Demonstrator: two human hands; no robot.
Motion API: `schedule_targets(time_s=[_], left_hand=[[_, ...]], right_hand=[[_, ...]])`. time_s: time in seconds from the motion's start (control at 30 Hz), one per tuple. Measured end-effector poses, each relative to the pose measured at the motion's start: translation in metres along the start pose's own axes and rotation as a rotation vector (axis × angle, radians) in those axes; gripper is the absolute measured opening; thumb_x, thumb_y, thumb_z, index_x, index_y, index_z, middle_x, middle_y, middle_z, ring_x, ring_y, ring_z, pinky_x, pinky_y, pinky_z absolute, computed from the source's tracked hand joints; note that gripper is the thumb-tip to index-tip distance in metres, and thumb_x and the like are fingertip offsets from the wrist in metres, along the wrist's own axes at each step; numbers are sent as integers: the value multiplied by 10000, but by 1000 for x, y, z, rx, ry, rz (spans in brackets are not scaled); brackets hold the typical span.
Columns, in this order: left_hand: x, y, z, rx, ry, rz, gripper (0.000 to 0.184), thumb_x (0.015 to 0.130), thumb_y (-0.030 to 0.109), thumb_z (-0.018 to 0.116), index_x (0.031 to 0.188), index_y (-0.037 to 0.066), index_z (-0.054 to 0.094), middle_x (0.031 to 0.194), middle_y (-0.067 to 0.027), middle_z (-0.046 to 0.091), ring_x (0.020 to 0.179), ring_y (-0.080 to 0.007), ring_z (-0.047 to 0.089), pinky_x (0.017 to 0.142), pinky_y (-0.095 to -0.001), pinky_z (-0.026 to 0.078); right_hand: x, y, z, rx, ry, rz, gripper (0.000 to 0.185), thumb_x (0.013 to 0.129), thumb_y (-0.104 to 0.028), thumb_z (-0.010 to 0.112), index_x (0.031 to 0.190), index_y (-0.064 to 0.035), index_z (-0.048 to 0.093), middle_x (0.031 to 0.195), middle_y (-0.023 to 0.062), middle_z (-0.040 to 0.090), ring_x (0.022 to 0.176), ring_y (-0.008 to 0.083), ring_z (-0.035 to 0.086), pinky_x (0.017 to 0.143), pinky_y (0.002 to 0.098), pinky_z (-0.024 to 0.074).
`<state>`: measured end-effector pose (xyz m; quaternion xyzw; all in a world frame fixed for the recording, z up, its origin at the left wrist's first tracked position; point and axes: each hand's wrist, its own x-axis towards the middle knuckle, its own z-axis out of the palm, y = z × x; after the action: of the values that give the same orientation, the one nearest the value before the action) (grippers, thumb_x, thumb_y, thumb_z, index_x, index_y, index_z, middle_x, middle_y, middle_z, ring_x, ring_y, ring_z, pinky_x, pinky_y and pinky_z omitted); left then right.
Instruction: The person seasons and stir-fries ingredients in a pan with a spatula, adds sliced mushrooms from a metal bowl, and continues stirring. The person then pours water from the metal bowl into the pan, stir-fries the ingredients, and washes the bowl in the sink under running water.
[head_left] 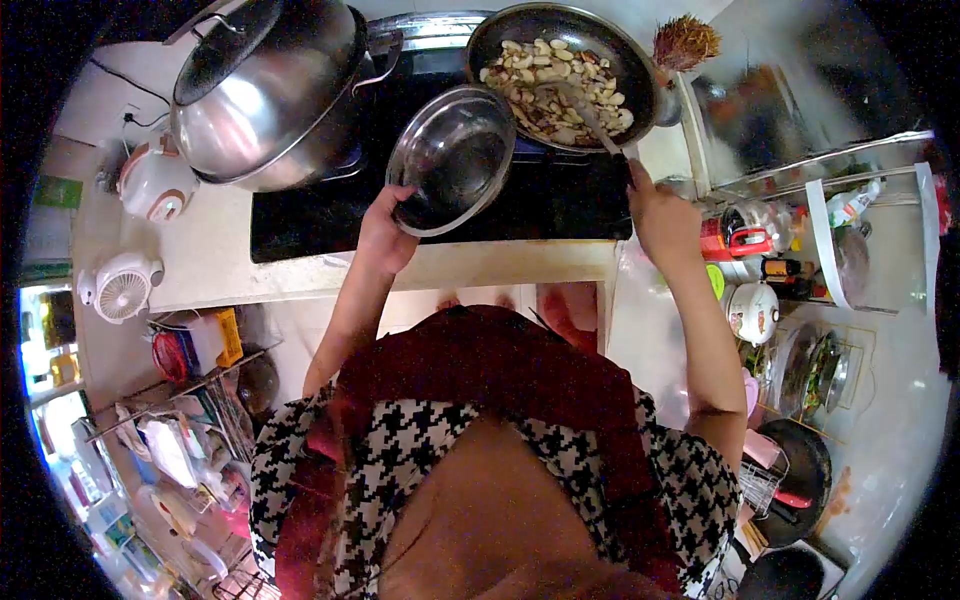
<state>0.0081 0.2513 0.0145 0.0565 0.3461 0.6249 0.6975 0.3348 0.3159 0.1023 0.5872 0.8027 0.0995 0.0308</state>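
A metal bowl (pixel 455 165) is tilted in my left hand (pixel 389 232), which grips its near-left rim over the black stovetop. Beside it on the right, a dark wok (pixel 635 80) sits on the stove with sliced pale and brown pieces of food (pixel 560 85), perhaps mushrooms. My right hand (pixel 664 218) is wrapped round the handle of a spatula (pixel 597 130). The spatula's far end lies among the food, where its blade is partly covered. The bowl shows no food inside.
A large lidded steel pot (pixel 265 100) stands on the left of the stovetop (pixel 300 215). A white rice cooker (pixel 158 185) and a small fan (pixel 124 288) are farther left. A brush (pixel 686 43) hangs behind the wok. Bottles and a white lidded pot (pixel 752 312) line the right counter.
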Motion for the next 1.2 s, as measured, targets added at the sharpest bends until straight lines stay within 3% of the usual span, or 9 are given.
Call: schedule_targets(time_s=[0.33, 0.57, 0.7, 0.83, 1.03, 1.2], left_hand=[[1, 0, 2, 18, -53, -2, 402, 791, 157, 457, 1164, 9, 437, 1133, -163, 526, 994, -319, 537, 858, -481, 447], [5, -1, -5, 13, -27, -3, 412, 782, 155, 465, 1166, 10, 433, 1132, -161, 524, 1001, -329, 528, 852, -497, 444], [-1, 0, 4, 34, 37, 5, 415, 776, 150, 473, 1169, 23, 433, 1135, -156, 520, 1007, -335, 522, 837, -521, 441], [-2, 0, 3, 32, -9, 2, 419, 775, 150, 479, 1175, 33, 431, 1139, -153, 517, 1017, -334, 515, 834, -533, 438], [1, -1, 0, 20, -55, 11, 420, 779, 155, 481, 1178, 36, 427, 1142, -151, 517, 1014, -329, 519, 834, -520, 447], [0, 0, 1, 68, -56, 23, 423, 785, 165, 476, 1186, 40, 422, 1165, -153, 504, 1041, -330, 508, 848, -522, 443]], right_hand=[[31, 7, -13, 111, 105, 17, 337, 860, -277, 460, 1190, -210, 451, 730, 131, 611, 642, 324, 597, 548, 425, 469], [32, 3, 9, 13, 10, -57, 365, 862, -285, 455, 1220, -222, 425, 724, 138, 604, 617, 310, 601, 517, 422, 470], [54, 16, 15, -61, 168, -86, 360, 861, -288, 459, 1214, -222, 436, 682, 123, 596, 586, 296, 601, 488, 401, 471], [60, 19, 17, -38, 200, -8, 356, 858, -289, 462, 1209, -234, 438, 684, 118, 598, 586, 302, 599, 494, 409, 472], [42, 20, 18, 5, 50, 20, 361, 861, -294, 457, 1213, -222, 425, 720, 141, 608, 633, 319, 602, 544, 439, 473], [61, 17, 19, 179, 112, 69, 339, 866, -300, 448, 1192, -204, 437, 753, 151, 614, 681, 332, 599, 574, 449, 468]])
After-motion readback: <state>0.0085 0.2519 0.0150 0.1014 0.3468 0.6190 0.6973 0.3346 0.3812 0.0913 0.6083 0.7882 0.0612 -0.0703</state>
